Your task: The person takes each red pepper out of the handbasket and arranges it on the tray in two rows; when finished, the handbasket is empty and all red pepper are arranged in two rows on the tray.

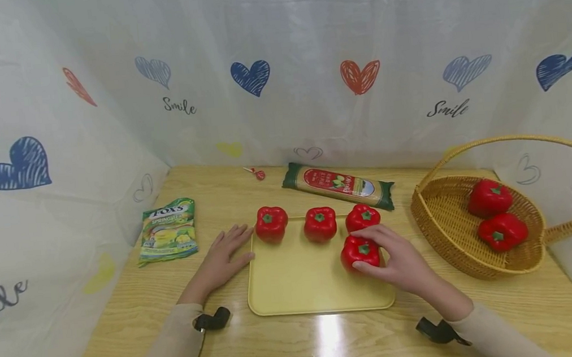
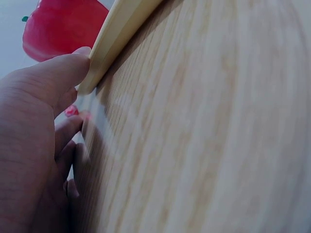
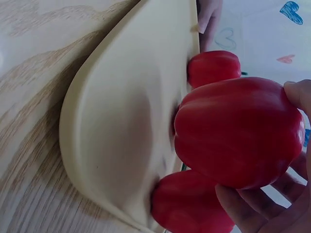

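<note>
My right hand (image 1: pixel 397 256) grips a red bell pepper (image 1: pixel 360 253) with a green stem, thumb on one side and fingers on the other. In the right wrist view this bell pepper (image 3: pixel 238 131) is held over the yellow tray (image 3: pixel 116 107). Three more red peppers line the far side of the tray (image 1: pixel 296 291): a left one (image 1: pixel 271 225), a middle one (image 1: pixel 320 224) and a right one (image 1: pixel 363 217) just behind the held pepper. My left hand (image 1: pixel 226 258) lies on the table with fingers extended, its thumb at the tray's left edge.
At the right stands a wicker basket (image 1: pixel 429 211) with a tall handle, holding two red peppers (image 1: pixel 496 217). Behind the tray lies a long green-ended packet (image 1: pixel 338 186), with a lollipop (image 1: pixel 259 174) to its left. A green candy bag (image 1: pixel 168 232) lies at the left. A white curtain (image 1: pixel 301 115) hangs behind.
</note>
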The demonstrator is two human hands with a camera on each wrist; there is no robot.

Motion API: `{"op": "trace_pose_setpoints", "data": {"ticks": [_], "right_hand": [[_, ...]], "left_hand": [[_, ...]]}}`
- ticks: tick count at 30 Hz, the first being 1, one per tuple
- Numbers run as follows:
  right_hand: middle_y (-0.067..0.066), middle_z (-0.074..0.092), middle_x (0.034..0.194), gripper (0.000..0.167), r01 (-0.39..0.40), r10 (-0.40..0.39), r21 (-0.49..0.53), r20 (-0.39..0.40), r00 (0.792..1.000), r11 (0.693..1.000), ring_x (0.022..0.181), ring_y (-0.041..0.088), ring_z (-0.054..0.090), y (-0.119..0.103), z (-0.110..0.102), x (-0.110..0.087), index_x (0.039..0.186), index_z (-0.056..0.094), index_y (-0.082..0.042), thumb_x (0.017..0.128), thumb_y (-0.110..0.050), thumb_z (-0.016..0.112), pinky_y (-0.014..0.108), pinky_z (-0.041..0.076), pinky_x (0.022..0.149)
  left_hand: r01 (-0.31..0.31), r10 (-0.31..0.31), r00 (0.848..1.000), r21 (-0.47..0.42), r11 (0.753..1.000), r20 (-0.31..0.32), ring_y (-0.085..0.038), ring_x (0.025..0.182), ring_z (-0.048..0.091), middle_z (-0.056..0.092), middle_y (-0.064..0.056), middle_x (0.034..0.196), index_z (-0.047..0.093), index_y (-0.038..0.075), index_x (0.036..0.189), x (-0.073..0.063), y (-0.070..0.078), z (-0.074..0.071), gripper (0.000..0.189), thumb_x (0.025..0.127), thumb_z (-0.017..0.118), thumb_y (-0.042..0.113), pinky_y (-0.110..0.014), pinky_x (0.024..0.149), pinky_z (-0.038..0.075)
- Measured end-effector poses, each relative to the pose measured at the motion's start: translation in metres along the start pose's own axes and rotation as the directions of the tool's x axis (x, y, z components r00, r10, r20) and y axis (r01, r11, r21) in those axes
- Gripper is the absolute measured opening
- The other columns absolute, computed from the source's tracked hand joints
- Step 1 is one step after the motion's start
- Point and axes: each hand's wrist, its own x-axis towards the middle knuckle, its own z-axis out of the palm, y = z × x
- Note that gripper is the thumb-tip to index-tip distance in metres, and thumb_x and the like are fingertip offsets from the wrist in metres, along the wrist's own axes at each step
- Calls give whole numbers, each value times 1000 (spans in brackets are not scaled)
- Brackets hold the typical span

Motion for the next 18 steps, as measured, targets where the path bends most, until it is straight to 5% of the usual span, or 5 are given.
{"op": "trace_pose_setpoints", "data": {"ticks": [18], "right_hand": [[-7, 63, 121, 55, 52, -53, 23, 24, 998, 998, 108, 14, 62, -20, 29, 19, 129, 67, -21, 82, -40, 86, 42, 59, 88]], "left_hand": [[-14, 13, 1000, -8, 1000, -14, -36, 153, 24, 38, -13, 161, 43, 14, 156, 0, -2, 2, 65, 100, 64, 40, -55, 126, 5]]}}
